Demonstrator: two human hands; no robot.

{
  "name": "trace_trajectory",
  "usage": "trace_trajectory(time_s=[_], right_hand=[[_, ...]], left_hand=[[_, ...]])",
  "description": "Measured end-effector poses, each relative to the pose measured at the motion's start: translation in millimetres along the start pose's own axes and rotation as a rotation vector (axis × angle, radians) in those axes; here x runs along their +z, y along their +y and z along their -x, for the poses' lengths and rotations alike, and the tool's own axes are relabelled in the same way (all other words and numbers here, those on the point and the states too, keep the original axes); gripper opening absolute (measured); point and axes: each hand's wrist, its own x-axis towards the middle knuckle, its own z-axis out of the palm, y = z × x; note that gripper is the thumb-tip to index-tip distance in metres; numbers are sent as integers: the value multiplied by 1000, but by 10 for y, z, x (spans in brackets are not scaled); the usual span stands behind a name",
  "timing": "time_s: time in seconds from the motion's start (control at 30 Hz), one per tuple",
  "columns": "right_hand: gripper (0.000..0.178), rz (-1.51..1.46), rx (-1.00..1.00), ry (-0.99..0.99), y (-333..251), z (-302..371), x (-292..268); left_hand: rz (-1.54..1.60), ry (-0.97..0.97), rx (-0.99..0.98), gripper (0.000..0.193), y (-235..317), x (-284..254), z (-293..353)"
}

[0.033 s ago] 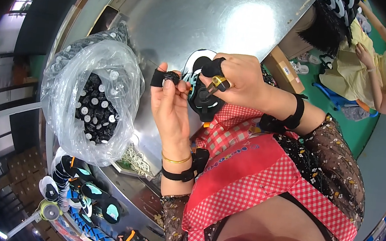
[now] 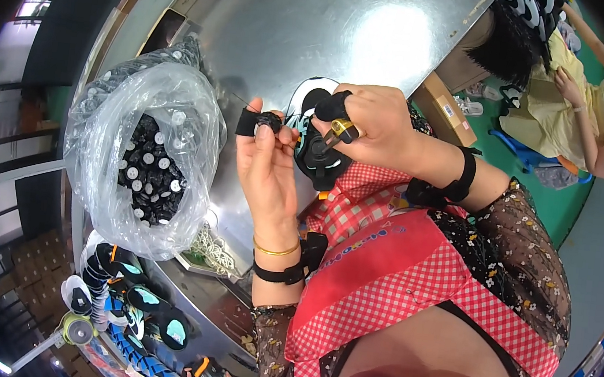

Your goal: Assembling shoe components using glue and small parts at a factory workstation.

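Lying farthest left on the shiny metal tabletop (image 2: 378, 27), a clear plastic bag (image 2: 135, 164) gaping open over a heap of small black round pieces with white centres, and below it, at the edge, a row of black-and-teal shoe parts (image 2: 134, 311) plus a tangle of pale cord (image 2: 211, 249). Moving right, left hand (image 2: 267, 170) raised palm-up, thumb and fingertips pressed together on a small black knob (image 2: 269, 120) with a short black strap sticking out to its left. Just right of that, touching or nearly so, right hand (image 2: 371, 126) curled shut around a black-and-white shoe piece (image 2: 317, 153), one finger capped in a black sleeve, a brass ring beside it. Fine thread seemingly stretched between the two hands, too thin to trace with certainty. Best done, by judgement, with the knob kept pinched level and close to the shoe piece, thread kept taut, grip kept firm and unshifting. Farther right, a cardboard box (image 2: 446, 108) and another person in yellow (image 2: 583, 108), seated well apart.
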Motion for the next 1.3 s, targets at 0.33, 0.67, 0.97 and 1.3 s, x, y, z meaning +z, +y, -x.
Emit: trace_trajectory(time_s=[0.33,0.67,0.97,1.3], right_hand=[[26,47,-61,-72,-42,-59,-41],[22,-22,54,-180,-10,-91,-58],[23,-118,170,-141,2,-85,9],[39,-355,292,-200,54,-26,82]], left_hand=[[-95,-18,2,38,-14,28,-25],[-355,-5,85,39,-20,128,-1],[-223,60,80,41,25,128,-31],[-349,-31,61,43,-1,3,18]])
